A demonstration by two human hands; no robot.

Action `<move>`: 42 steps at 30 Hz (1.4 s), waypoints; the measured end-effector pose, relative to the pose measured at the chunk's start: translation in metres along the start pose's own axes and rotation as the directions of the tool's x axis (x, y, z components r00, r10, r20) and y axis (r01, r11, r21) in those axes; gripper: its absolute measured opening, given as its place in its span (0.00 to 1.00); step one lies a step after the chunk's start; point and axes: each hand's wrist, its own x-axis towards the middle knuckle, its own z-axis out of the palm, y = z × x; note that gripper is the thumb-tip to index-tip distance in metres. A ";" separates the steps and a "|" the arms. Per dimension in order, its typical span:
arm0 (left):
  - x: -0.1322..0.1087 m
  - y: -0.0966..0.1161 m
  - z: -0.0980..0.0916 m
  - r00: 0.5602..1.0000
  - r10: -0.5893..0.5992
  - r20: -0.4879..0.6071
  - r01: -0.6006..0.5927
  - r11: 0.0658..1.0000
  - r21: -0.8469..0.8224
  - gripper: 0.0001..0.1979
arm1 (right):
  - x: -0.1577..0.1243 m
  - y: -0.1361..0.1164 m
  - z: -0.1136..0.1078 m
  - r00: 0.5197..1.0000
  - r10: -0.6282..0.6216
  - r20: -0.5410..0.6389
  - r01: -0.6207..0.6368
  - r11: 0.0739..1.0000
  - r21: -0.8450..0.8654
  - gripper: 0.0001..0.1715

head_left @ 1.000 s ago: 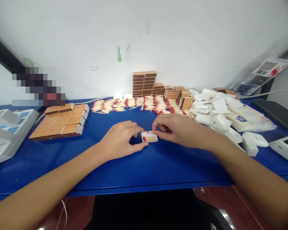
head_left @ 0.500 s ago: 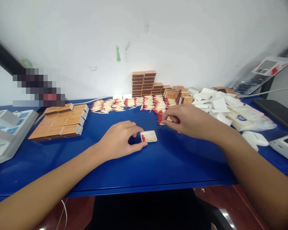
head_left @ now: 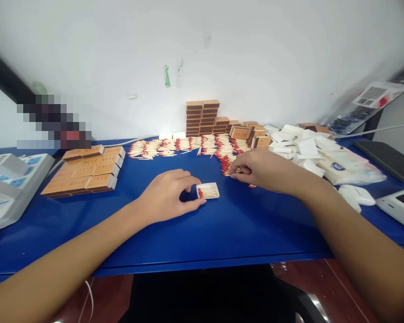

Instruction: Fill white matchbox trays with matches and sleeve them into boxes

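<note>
My left hand [head_left: 170,195] rests on the blue table with thumb and forefinger closed around the left end of a small white matchbox tray [head_left: 213,185]. Inside the tray lie several red-headed matches [head_left: 210,194], their heads toward my left fingers. To the right and farther back, my right hand [head_left: 252,167] pinches matches at the near edge of a loose heap of matches [head_left: 226,162]. Its fingertips hide just how many are in the pinch. More rows of matches [head_left: 168,147] stretch leftward along the back of the table.
Matchboxes stand stacked [head_left: 202,117] against the wall, and others lie in a block [head_left: 82,172] on the left. White empty trays [head_left: 306,146] and a plastic packet [head_left: 348,166] are piled at the right. A power strip [head_left: 16,193] sits far left, a black phone [head_left: 387,157] far right.
My right hand has shifted very slightly to the right at the edge of the match heap. The left hand still holds the tray in the same place.
</note>
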 end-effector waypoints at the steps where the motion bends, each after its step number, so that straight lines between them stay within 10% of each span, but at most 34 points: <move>1: 0.000 0.000 0.000 1.000 0.000 0.000 0.000 1.000 -0.001 0.14 | 0.000 0.000 0.000 1.000 0.004 0.000 -0.004 1.000 -0.003 0.13; 32: 0.004 0.003 0.005 1.000 0.010 -0.014 -0.009 1.000 0.026 0.13 | -0.007 -0.046 0.022 0.963 -0.220 -0.155 0.240 0.963 0.122 0.08; 42: 0.000 0.000 0.000 1.000 -0.022 -0.001 0.022 1.000 0.003 0.14 | -0.005 0.000 -0.009 0.983 0.069 -0.170 -0.079 0.995 -0.055 0.10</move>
